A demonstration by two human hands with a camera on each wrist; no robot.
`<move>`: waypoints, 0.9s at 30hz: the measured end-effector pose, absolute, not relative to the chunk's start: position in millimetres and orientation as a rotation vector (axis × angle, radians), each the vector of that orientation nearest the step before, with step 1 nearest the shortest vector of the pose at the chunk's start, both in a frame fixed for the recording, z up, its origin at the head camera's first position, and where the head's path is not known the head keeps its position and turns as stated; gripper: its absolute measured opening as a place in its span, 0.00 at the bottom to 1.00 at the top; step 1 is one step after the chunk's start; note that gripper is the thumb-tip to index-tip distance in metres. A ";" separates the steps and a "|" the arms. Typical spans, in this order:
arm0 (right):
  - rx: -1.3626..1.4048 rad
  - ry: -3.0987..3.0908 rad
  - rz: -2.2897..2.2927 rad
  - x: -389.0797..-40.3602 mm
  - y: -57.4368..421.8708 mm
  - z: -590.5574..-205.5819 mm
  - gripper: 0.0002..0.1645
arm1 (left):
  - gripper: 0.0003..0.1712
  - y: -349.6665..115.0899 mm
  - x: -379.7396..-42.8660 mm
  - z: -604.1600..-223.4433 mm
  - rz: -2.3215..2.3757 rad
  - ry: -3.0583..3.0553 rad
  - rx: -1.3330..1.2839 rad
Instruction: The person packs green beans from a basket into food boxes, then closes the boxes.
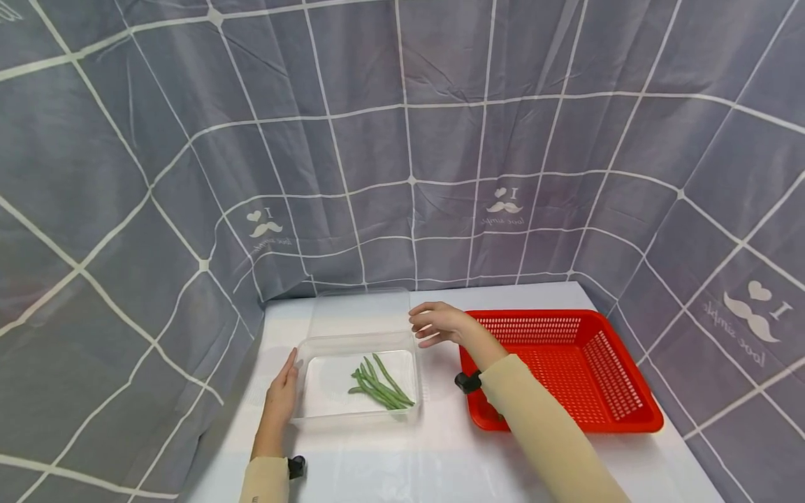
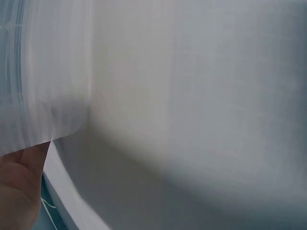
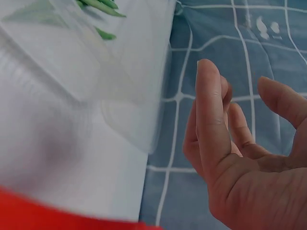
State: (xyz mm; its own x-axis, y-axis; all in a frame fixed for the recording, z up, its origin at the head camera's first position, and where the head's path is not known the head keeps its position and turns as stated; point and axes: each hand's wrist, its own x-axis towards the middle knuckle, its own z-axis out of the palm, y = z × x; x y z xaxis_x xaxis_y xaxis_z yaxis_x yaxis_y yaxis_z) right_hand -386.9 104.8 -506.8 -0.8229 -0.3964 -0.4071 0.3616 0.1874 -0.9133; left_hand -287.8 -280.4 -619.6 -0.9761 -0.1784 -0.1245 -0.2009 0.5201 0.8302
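A grey curtain (image 1: 371, 154) with white lines hangs behind the white tabletop (image 1: 453, 464), which carries a clear container (image 1: 328, 383). Green beans (image 1: 380, 388) lie inside the container, toward its right side. A red basket (image 1: 578, 377) stands to the container's right.

The step in hand appears to be steadying the container while working at its right side. Light pressure should suffice; squeezing may flex the plastic wall. The free hand should clear the rim to avoid tipping the container.

The left hand (image 1: 281, 391) rests against the container's left wall, fingers nearly straight, without a visible pinch. The right hand (image 1: 438, 323) hovers near the container's right rear corner, fingers loosely bent, thumb apart, holding nothing.
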 end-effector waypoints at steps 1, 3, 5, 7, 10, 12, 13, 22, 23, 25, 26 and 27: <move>-0.027 1.891 -1.701 -387.4 108.9 -506.0 0.25 | 0.32 -280.4 -287.8 -619.4 1.489 2.716 -0.339; -0.022 1.894 -1.714 -388.0 117.0 -504.6 0.26 | 0.32 -280.7 -287.8 -619.1 1.486 2.715 -0.338; -0.014 1.895 -1.727 -387.5 125.0 -503.1 0.26 | 0.32 -281.2 -288.4 -619.2 1.484 2.714 -0.340; -0.017 1.899 -1.734 -386.8 132.7 -502.2 0.26 | 0.32 -281.8 -288.6 -619.2 1.478 2.711 -0.344; -0.011 1.903 -1.750 -386.0 143.1 -501.4 0.26 | 0.32 -282.0 -288.4 -619.4 1.479 2.709 -0.342; -0.008 1.910 -1.753 -385.5 149.0 -501.1 0.26 | 0.32 -281.4 -288.2 -619.9 1.483 2.709 -0.338; -0.003 1.911 -1.758 -385.5 151.3 -500.8 0.26 | 0.32 -281.3 -288.2 -619.9 1.486 2.712 -0.337; 0.011 1.938 -1.771 -383.7 175.6 -504.5 0.26 | 0.32 -280.0 -289.7 -620.6 1.493 2.717 -0.346; 0.016 1.940 -1.773 -383.3 178.8 -505.3 0.26 | 0.32 -280.0 -289.8 -620.7 1.494 2.717 -0.349; 0.027 1.948 -1.775 -382.2 186.1 -507.2 0.26 | 0.32 -280.0 -289.9 -620.8 1.488 2.720 -0.354; 0.037 1.950 -1.777 -381.7 189.8 -508.2 0.26 | 0.32 -279.9 -289.8 -620.7 1.485 2.722 -0.355; 0.042 1.959 -1.773 -381.0 193.4 -509.1 0.26 | 0.32 -279.9 -289.7 -620.7 1.482 2.724 -0.355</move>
